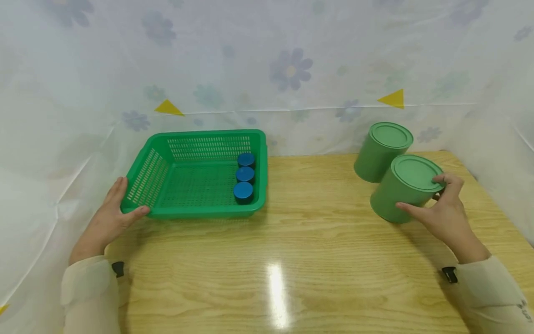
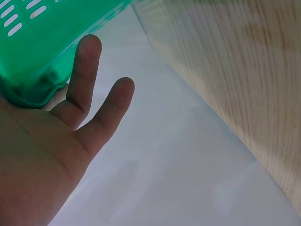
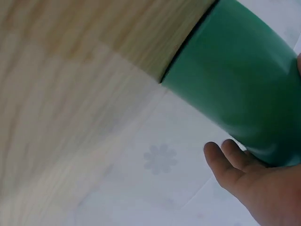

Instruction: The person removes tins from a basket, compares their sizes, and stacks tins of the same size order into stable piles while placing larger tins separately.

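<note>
My left hand [image 1: 106,221] grips the near left corner of a green plastic basket [image 1: 200,213], thumb at the front rim and fingers at the left side. Two of its fingers [image 2: 84,70] stick out free below the basket in the left wrist view. Inside the basket, three small containers with blue lids [image 1: 243,189] stand in a row along the right wall. At the right, my right hand [image 1: 448,220] holds a green lidded can [image 1: 390,197], thumb on its near side and fingers at the lid's edge. Some fingers are hidden behind that can.
A second green can [image 1: 375,155] stands just behind the held one, overlapping it in the head view. Wood-grain table [image 1: 317,241] lies between basket and cans. A flowered white sheet [image 1: 250,60] hangs behind and at both sides.
</note>
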The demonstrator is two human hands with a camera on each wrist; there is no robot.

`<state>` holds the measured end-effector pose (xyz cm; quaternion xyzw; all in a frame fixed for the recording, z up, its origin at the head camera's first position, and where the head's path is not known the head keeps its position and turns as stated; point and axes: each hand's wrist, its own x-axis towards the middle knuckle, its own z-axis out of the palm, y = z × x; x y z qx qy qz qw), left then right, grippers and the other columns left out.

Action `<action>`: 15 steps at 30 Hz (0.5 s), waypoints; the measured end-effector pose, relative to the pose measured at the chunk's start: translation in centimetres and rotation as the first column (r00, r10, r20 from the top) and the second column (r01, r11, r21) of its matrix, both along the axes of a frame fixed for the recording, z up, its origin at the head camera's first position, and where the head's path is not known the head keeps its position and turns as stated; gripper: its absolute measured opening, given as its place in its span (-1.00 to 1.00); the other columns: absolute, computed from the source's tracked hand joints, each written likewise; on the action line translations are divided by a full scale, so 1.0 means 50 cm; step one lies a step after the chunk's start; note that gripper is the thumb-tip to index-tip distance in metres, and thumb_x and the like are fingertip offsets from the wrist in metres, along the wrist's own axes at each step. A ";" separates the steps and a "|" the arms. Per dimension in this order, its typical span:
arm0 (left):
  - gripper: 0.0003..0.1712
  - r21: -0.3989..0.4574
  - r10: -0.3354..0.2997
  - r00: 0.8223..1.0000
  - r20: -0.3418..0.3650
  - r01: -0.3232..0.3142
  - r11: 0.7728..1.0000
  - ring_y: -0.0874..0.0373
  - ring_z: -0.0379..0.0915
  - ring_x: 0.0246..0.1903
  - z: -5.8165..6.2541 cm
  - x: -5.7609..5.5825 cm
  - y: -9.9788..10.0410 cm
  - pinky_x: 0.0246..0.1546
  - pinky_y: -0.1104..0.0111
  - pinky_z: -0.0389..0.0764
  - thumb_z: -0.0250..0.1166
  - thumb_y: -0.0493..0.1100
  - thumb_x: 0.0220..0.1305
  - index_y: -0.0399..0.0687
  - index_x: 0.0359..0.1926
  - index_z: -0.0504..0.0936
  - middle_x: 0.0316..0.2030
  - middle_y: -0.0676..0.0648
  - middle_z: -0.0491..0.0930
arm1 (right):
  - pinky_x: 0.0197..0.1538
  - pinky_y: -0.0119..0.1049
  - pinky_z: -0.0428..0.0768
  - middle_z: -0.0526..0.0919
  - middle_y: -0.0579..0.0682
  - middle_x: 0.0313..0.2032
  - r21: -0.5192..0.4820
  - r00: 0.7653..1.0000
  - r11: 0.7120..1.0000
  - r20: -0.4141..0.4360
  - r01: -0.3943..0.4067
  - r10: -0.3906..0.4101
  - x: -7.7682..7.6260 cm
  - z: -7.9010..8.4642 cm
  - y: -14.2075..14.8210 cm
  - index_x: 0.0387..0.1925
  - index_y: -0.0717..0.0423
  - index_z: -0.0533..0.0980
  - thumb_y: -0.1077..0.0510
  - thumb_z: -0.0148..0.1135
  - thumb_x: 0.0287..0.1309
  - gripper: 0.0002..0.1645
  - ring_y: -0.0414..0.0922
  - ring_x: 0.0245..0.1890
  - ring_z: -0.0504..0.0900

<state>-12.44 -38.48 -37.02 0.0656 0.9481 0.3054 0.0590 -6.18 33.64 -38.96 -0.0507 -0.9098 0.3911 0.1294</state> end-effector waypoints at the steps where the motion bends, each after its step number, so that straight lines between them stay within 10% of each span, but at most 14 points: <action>1: 0.20 -0.003 0.000 1.000 -0.003 0.000 1.000 -0.44 -0.53 0.48 0.000 0.000 0.000 0.24 -0.47 -0.15 0.22 0.20 0.44 -0.01 0.58 -0.51 0.56 -0.19 -0.60 | 0.01 0.35 0.31 0.08 0.60 0.30 0.006 1.000 1.000 0.011 -0.004 0.003 0.001 0.001 0.000 0.33 0.17 -0.19 0.09 0.55 0.10 0.17 0.55 0.16 0.28; 15: 0.23 -0.008 -0.001 1.000 0.012 0.001 1.000 -0.40 -0.57 0.49 0.001 -0.001 0.002 0.24 -0.47 -0.16 0.24 0.23 0.41 0.03 0.58 -0.53 0.56 -0.15 -0.61 | 0.47 0.09 0.00 0.02 0.15 0.51 0.080 0.962 0.997 -0.272 0.012 0.010 0.000 0.120 -0.050 0.59 0.02 -0.02 0.23 0.47 0.12 0.16 0.18 0.49 0.04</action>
